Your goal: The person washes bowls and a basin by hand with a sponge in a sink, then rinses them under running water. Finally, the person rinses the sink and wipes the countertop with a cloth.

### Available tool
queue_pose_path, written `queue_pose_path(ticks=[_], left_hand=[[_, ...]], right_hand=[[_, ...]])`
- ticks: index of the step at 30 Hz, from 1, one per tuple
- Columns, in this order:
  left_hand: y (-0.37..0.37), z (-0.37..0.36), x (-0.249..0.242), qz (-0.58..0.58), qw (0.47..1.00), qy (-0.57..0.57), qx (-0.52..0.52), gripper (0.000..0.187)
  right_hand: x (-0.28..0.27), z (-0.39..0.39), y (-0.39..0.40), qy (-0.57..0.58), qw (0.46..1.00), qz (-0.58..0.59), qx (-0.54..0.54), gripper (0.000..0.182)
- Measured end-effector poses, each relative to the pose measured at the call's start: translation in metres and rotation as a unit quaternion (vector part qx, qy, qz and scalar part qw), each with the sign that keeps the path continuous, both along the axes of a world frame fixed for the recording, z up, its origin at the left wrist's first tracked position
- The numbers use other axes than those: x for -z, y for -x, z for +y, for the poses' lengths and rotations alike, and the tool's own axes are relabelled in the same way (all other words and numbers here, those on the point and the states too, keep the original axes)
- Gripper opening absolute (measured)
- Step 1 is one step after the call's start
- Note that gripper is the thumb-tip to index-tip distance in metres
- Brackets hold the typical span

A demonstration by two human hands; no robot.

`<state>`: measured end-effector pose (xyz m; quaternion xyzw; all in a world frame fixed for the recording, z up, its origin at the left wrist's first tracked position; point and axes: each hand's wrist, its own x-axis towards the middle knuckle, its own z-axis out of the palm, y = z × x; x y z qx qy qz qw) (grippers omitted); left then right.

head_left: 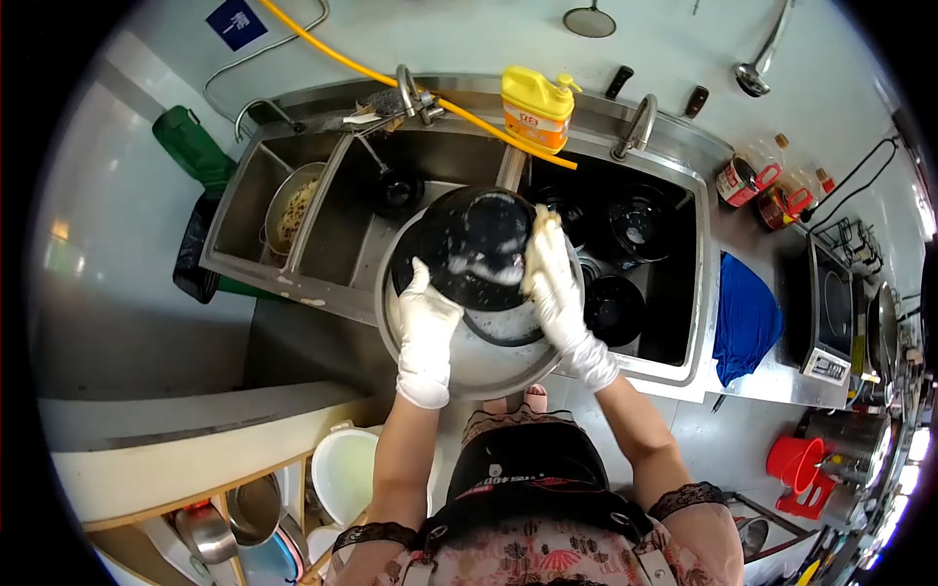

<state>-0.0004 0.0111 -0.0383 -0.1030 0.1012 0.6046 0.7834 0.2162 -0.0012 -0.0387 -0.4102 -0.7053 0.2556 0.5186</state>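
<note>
My left hand, in a white glove, grips the near left rim of a black bowl, its thumb lying over the edge. White suds streak the bowl, which is tilted over a wide metal basin. At the bowl's right side, my gloved right hand presses a yellowish cleaning cloth against it; the cloth is partly hidden by the fingers. Below the held bowl, the rim of another black dish shows in the basin.
Black bowls lie in the right sink. A ladle rests in the middle sink, and a strainer pot in the left one. A yellow detergent jug, hose and taps line the back. A blue cloth lies right.
</note>
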Motion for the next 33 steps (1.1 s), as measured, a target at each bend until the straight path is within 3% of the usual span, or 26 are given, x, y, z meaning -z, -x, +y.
queue_pose_path(ticks=[1, 2, 5, 8, 9, 11, 13, 15, 17, 19, 22, 25, 26, 27, 29, 30, 31, 33], left_hand=[[-0.019, -0.001, -0.006, 0.154, 0.987, 0.003, -0.053, 0.039], [-0.025, 0.001, -0.008, 0.172, 0.983, -0.005, -0.061, 0.037], [-0.036, -0.005, -0.004, 0.273, 0.956, -0.011, -0.103, 0.019], [-0.047, -0.018, -0.013, 0.373, 0.921, -0.050, -0.103, 0.012], [-0.048, -0.017, -0.010, 0.394, 0.909, -0.066, -0.122, 0.012], [-0.045, -0.022, -0.018, 0.412, 0.902, -0.045, -0.120, 0.013], [-0.039, -0.020, -0.021, 0.425, 0.896, -0.025, -0.124, 0.014], [-0.028, -0.011, -0.020, 0.385, 0.909, 0.005, -0.159, 0.017], [-0.021, -0.008, -0.034, 0.374, 0.910, -0.008, -0.176, 0.021], [-0.018, -0.003, -0.029, 0.387, 0.906, -0.019, -0.169, 0.021], [-0.025, -0.001, -0.015, 0.448, 0.875, -0.041, -0.177, 0.020], [-0.026, -0.003, -0.002, 0.452, 0.873, -0.068, -0.170, 0.019], [-0.037, -0.007, -0.023, 0.457, 0.872, -0.048, -0.169, 0.015], [-0.041, -0.007, -0.027, 0.457, 0.873, -0.052, -0.164, 0.015], [-0.050, -0.009, -0.030, 0.542, 0.817, -0.115, -0.159, 0.011], [-0.058, -0.011, -0.031, 0.639, 0.752, -0.087, -0.140, 0.010], [-0.063, -0.011, -0.027, 0.735, 0.643, -0.166, -0.136, 0.012], [-0.090, -0.019, -0.018, 0.793, 0.511, -0.283, -0.171, 0.008]], right_hand=[[0.010, -0.010, 0.007, -0.031, 0.996, -0.080, 0.027, 0.050], [0.018, -0.013, 0.017, -0.044, 0.987, -0.150, 0.046, 0.053], [-0.026, -0.009, 0.037, -0.077, 0.941, -0.326, 0.054, 0.051], [-0.052, 0.018, 0.047, -0.122, 0.932, -0.335, 0.058, 0.049], [-0.057, 0.028, 0.046, -0.143, 0.939, -0.308, 0.060, 0.046], [-0.045, 0.055, 0.031, -0.111, 0.990, -0.073, -0.052, 0.041], [-0.046, 0.052, 0.017, 0.024, 0.994, 0.103, -0.034, 0.038], [-0.044, 0.044, -0.010, -0.010, 1.000, -0.008, -0.009, 0.040], [-0.004, 0.047, -0.021, -0.113, 0.981, -0.149, -0.046, 0.044], [-0.028, 0.012, -0.006, -0.118, 0.975, -0.186, 0.010, 0.042], [-0.044, 0.002, 0.011, -0.077, 0.996, -0.048, -0.010, 0.039], [-0.047, 0.021, 0.004, -0.065, 0.996, -0.023, 0.056, 0.042], [-0.049, 0.027, -0.003, -0.051, 0.997, -0.009, 0.053, 0.041], [-0.048, 0.027, -0.005, -0.104, 0.987, -0.022, 0.117, 0.037], [-0.025, 0.024, -0.024, -0.014, 0.991, -0.012, 0.131, 0.029], [-0.035, 0.013, -0.036, 0.258, 0.943, 0.204, 0.049, 0.021], [-0.038, 0.008, -0.054, 0.327, 0.895, 0.304, 0.007, 0.027], [-0.052, -0.006, -0.079, 0.387, 0.822, 0.416, -0.022, 0.044]])
